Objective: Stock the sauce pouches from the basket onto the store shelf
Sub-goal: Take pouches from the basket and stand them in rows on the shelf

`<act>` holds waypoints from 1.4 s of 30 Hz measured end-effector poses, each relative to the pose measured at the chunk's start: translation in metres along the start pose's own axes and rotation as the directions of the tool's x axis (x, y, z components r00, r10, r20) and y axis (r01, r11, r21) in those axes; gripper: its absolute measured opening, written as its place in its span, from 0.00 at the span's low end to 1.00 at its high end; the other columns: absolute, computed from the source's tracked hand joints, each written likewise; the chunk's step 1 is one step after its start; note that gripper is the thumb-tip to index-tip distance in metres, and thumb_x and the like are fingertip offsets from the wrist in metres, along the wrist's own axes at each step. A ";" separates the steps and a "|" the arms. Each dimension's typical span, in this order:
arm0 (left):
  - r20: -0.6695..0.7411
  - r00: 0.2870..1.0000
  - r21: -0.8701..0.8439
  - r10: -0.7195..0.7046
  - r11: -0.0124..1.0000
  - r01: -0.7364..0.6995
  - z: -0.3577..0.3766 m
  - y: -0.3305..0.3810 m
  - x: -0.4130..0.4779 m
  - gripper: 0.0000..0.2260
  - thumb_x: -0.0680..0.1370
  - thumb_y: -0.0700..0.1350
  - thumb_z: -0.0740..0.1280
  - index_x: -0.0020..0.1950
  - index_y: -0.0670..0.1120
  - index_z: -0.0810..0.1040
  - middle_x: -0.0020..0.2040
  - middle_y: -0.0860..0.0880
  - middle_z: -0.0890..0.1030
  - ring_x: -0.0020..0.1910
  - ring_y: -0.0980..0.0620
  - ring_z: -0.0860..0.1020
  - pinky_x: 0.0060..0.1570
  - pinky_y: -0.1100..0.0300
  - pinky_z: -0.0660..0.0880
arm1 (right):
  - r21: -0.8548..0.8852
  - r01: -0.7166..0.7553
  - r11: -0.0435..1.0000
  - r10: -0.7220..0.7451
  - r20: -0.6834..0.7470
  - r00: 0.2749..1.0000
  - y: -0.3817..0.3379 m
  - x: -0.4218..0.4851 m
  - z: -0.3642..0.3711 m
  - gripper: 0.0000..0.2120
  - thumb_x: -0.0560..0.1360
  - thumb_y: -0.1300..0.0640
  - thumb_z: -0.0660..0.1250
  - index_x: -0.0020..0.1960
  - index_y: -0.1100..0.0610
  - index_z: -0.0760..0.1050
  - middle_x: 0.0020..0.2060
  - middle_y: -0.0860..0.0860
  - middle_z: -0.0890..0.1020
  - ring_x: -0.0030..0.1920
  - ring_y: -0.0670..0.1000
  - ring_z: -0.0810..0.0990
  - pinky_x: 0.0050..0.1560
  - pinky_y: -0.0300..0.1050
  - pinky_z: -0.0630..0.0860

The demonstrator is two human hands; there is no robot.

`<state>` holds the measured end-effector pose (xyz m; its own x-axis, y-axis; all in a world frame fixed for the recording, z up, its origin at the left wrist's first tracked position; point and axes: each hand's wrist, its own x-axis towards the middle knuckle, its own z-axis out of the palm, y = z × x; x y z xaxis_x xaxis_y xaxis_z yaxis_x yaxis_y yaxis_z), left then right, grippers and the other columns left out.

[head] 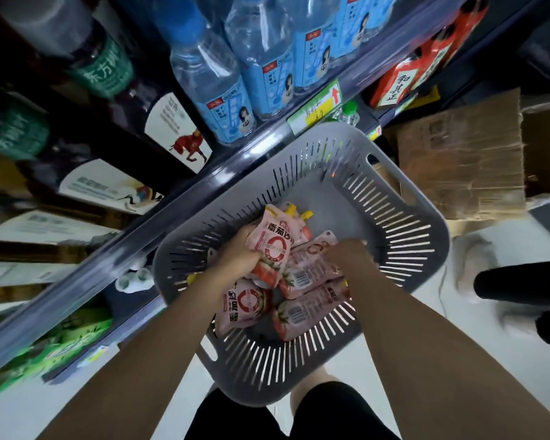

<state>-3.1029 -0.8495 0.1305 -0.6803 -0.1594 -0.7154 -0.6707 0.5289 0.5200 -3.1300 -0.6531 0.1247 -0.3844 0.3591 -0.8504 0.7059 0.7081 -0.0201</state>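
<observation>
A grey slotted plastic basket (404, 236) sits on the floor below me, against the shelf front. Several pink sauce pouches with red rings and yellow caps lie piled in it. My left hand (238, 252) grips one upright pouch (272, 246) near the basket's middle. My right hand (346, 254) reaches into the pile and its fingers curl over another pouch (311, 271) lying flat with its barcode up. More pouches (245, 306) lie under both wrists. The store shelf edge (159, 208) runs diagonally just left of the basket.
Water bottles with blue labels (232, 100) and dark bottles (86, 58) fill the shelves above. Green packets (61, 338) lie on the lowest shelf. A cardboard box (464, 160) stands behind the basket at right. Another person's dark-clad leg (521, 281) stands on the white floor.
</observation>
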 end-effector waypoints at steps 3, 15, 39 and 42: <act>-0.103 0.994 0.066 -0.020 0.997 0.027 0.004 0.003 0.005 0.18 0.75 0.41 0.66 0.65 0.47 0.71 0.61 0.46 0.78 0.58 0.46 0.76 0.57 0.54 0.72 | 0.109 0.071 0.991 -0.064 -0.068 0.996 -0.003 -0.003 -0.007 0.34 0.76 0.54 0.65 0.74 0.66 0.52 0.68 0.62 0.70 0.66 0.61 0.71 0.60 0.52 0.70; 0.071 0.769 0.654 0.636 0.553 -0.517 0.014 0.018 -0.011 0.29 0.67 0.47 0.70 0.66 0.46 0.67 0.61 0.46 0.72 0.62 0.45 0.69 0.62 0.49 0.67 | -0.009 0.442 0.897 -0.435 -0.201 0.878 -0.060 -0.040 -0.038 0.18 0.74 0.64 0.64 0.30 0.56 0.59 0.31 0.54 0.68 0.41 0.54 0.71 0.26 0.38 0.62; 0.236 0.955 -0.324 0.179 0.941 -0.096 0.012 0.053 -0.003 0.17 0.66 0.42 0.77 0.51 0.53 0.78 0.48 0.50 0.84 0.45 0.54 0.83 0.43 0.62 0.78 | 0.590 0.283 0.757 -0.316 -0.048 0.947 -0.011 -0.033 -0.044 0.19 0.66 0.55 0.78 0.53 0.61 0.76 0.49 0.57 0.84 0.45 0.57 0.83 0.47 0.52 0.81; -0.008 0.987 -0.063 0.164 0.985 -0.164 0.022 0.052 0.008 0.15 0.71 0.39 0.71 0.55 0.46 0.73 0.53 0.48 0.78 0.49 0.50 0.78 0.41 0.61 0.74 | 0.419 0.349 0.838 -0.266 -0.244 0.933 -0.008 -0.031 -0.047 0.26 0.70 0.54 0.75 0.63 0.61 0.68 0.52 0.57 0.79 0.50 0.58 0.81 0.46 0.50 0.78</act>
<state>-3.1367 -0.8051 0.1414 -0.7832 -0.0777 -0.6169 -0.5675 0.4944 0.6584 -3.1521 -0.6414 0.1763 -0.6915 0.2951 -0.6594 0.7070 0.4639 -0.5338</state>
